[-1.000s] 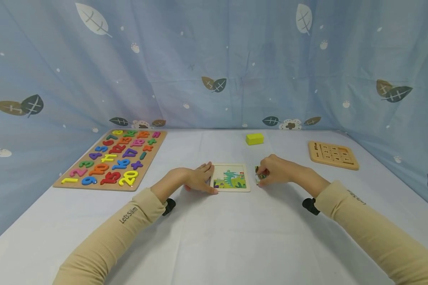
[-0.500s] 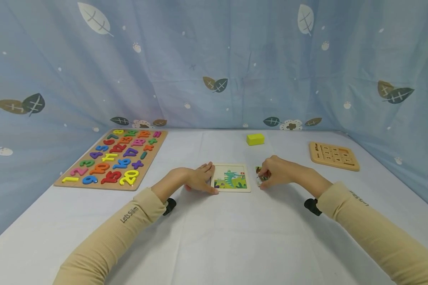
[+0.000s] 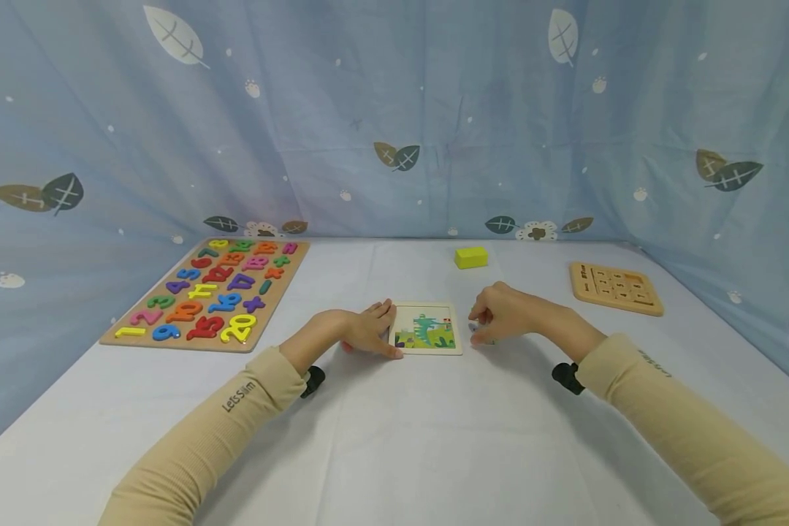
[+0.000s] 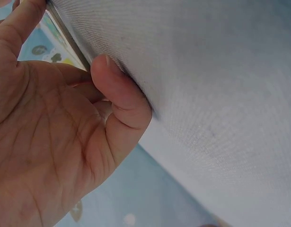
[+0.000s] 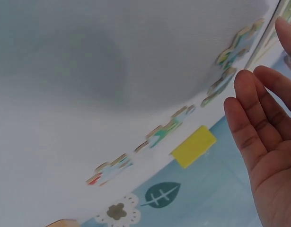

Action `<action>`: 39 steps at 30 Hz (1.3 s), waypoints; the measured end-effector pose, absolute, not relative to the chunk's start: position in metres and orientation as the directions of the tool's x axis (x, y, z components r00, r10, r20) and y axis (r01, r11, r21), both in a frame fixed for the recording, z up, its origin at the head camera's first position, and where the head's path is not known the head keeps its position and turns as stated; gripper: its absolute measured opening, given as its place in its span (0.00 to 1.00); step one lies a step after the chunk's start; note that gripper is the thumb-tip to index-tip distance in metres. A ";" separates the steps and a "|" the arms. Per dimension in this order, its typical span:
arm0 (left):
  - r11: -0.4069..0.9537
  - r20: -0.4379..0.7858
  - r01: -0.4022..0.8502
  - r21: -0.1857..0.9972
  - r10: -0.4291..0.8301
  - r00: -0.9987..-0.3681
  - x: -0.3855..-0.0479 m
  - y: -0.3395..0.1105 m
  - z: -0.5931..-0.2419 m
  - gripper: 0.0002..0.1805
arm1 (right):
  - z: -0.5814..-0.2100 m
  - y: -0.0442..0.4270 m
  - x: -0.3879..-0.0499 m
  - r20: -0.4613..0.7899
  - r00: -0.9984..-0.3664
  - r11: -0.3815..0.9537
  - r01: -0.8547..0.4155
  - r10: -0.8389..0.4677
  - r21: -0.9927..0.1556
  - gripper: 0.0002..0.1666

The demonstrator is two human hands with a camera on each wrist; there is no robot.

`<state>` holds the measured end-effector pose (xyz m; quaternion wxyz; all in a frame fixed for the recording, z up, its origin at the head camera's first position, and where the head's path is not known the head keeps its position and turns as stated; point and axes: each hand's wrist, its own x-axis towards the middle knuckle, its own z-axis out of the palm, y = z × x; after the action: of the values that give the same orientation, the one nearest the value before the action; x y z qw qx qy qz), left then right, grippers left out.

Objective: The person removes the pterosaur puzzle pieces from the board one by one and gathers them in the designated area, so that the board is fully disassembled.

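A square wooden puzzle frame (image 3: pixel 424 351) with a green dinosaur picture lies flat in the middle of the table, partly filled along its lower part. My left hand (image 3: pixel 368 332) rests against its left edge, fingers stretched and thumb at the near left corner; the left wrist view shows the thumb (image 4: pixel 121 94) beside the frame's edge. My right hand (image 3: pixel 508 314) is just right of the frame, bent over loose pieces (image 3: pixel 489 342). In the right wrist view the thumb and fingers (image 5: pixel 249 90) stand apart with nothing visible between them, close to a loose piece (image 5: pixel 240 47).
A board of coloured numbers (image 3: pixel 263 332) lies at the left. A yellow block (image 3: pixel 470 257) stands behind the frame, and a wooden number tray (image 3: pixel 616 288) is at the right. Further loose pieces (image 5: pixel 166 132) show in the right wrist view. A blue curtain (image 3: pixel 342 95) hangs behind.
My right hand has shifted slightly left towards the frame, and its thumb and finger are further apart over the pieces. My left hand and the frame have stayed put.
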<state>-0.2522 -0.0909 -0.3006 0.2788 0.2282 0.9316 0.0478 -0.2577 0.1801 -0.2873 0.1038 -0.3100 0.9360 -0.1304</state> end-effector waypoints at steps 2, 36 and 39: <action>0.892 -0.497 0.398 0.216 0.451 -0.741 -0.253 -0.091 -0.301 0.55 | -0.287 0.177 -0.259 -0.106 -0.779 0.767 -0.566 -0.617 -0.302 0.23; 0.899 -0.527 0.390 0.197 0.433 -0.732 -0.254 -0.089 -0.301 0.54 | -0.295 0.108 -0.280 -0.168 -0.743 0.756 -0.603 -0.648 -0.254 0.27; 0.899 -0.525 0.392 0.195 0.433 -0.732 -0.254 -0.089 -0.301 0.55 | -0.296 0.106 -0.279 -0.162 -0.741 0.753 -0.608 -0.652 -0.253 0.25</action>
<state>-0.2539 -0.0895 -0.3006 0.2909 0.2217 0.9300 0.0354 -0.2794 0.1062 -0.2955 0.1208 -0.3392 0.9284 -0.0920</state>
